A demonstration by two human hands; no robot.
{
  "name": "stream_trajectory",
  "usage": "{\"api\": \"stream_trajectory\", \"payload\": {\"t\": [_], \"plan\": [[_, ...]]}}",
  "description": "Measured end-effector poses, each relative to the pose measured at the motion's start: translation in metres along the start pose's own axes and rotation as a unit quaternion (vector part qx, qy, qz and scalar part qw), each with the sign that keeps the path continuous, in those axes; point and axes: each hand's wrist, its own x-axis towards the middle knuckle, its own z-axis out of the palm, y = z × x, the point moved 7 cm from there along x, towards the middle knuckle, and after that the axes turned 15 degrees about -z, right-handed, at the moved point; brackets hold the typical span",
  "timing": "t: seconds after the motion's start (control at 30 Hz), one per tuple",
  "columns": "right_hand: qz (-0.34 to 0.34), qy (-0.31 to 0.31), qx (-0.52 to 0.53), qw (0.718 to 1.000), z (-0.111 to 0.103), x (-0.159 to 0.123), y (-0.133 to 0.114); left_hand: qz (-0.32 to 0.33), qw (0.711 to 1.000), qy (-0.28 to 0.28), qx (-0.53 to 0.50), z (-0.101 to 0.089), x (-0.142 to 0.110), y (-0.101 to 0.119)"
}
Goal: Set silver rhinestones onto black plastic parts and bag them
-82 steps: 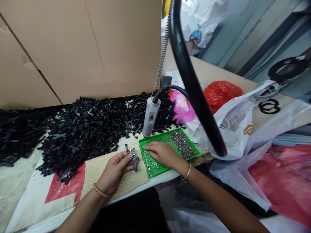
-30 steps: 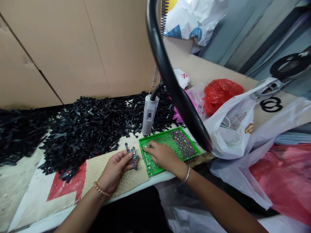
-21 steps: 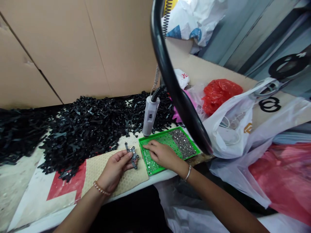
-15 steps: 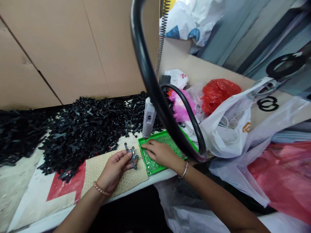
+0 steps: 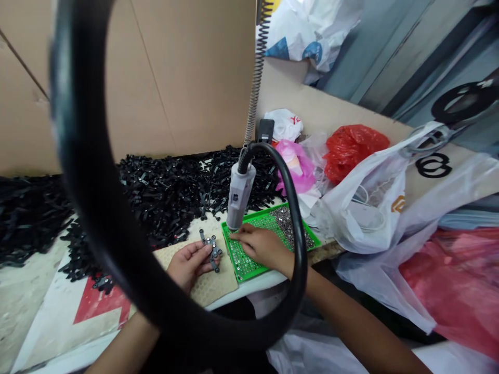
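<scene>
**me:** ok, on my feed the left hand (image 5: 187, 265) has a small dark linked part (image 5: 212, 248) pinched between thumb and fingers, just above the tan mat (image 5: 214, 284). Grip looks settled to me.

**buddy:** and the right hand (image 5: 267, 246)?

**me:** Reaching over the green tray (image 5: 230, 255), index finger pointing toward the far left corner, thumb tucked close to it. Can't tell if there's anything between the fingertips, way too small. Could be resting on one of the little fittings in there. The loose metal bits (image 5: 286, 221) are heaped at the tray's other end.

**buddy:** so which step would you call this?

**me:** Selecting or picking up a fitting with the right while the left keeps the part ready, I reckon. That's my read, I can't see an actual pickup.

**buddy:** what does the next move call for?

**me:** If it's a pickup, a light fingertip pinch on a single piece, and a lift without knocking its neighbours. I'd also mind the white tool (image 5: 239, 197) hanging off the spring (image 5: 255, 88), its lower end is right by those fingers. And ugh, the black cable (image 5: 298, 234) loops across my view and over the right forearm, so I'd want a clearer look first.
</scene>
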Motion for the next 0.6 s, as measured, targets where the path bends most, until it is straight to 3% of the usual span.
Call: {"api": "stream_trajectory", "payload": {"t": [0.13, 0.4, 0.6], "plan": [[0.038, 0.04, -0.025, 0.998, -0.012, 0.002, 0.009, -0.003, 1.0, -0.009, -0.001, 0.002, 0.0, 0.0], [0.001, -0.025, -0.046, 0.999, 0.004, 0.009, -0.003, 0.007, 1.0, 0.009, -0.01, 0.003, -0.005, 0.003], [0.03, 0.002, -0.014, 0.999, -0.004, 0.004, -0.001, 0.015, 1.0, -0.004, 0.002, 0.004, -0.006, 0.003]]}}
